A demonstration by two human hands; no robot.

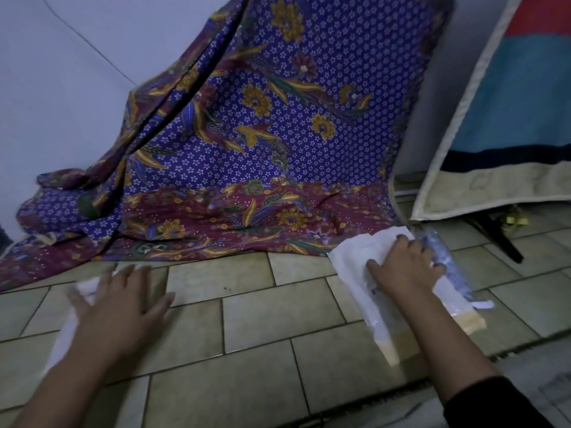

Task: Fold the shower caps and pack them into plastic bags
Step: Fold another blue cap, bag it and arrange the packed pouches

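- Batik cloth [278, 134], purple with gold flowers and a maroon border, hangs across the centre. Its hem spills onto the tiled floor [262, 319] just behind both my hands.
- The cloth hem touches the far corner of the pack of plastic bags [349, 257] at right of centre.
- Mattress [509, 103] leans at upper right: cream edge, teal and red panels. A black stand leg [497, 239] and something small and yellow [514, 219] sit under it.
- Clear packet with blue print [445, 257] lies against the right side of the bag pack. A small white label [482, 304] is at its near end.
- Fringed rug edge [525, 362] at lower right, near my dark sleeve [494, 403].
- White wall [61, 72] at upper left.
- My left hand [123, 304]: fingers spread and straight, motion-blurred, over the shower cap [83, 288] at lower left. Nothing is gripped.
- The shower cap is a white, filmy patch on the tiles, too blurred to show any folds.
- My right hand [404, 267] rests on top of the bag pack, thumb out to the left, fingers bent at the far side. Can't tell if it's pinching or just pressing.
- Counts: one shower cap visible, one bag pack with two yellowish near ends, one blue-print packet, one cloth, one mattress, two hands.
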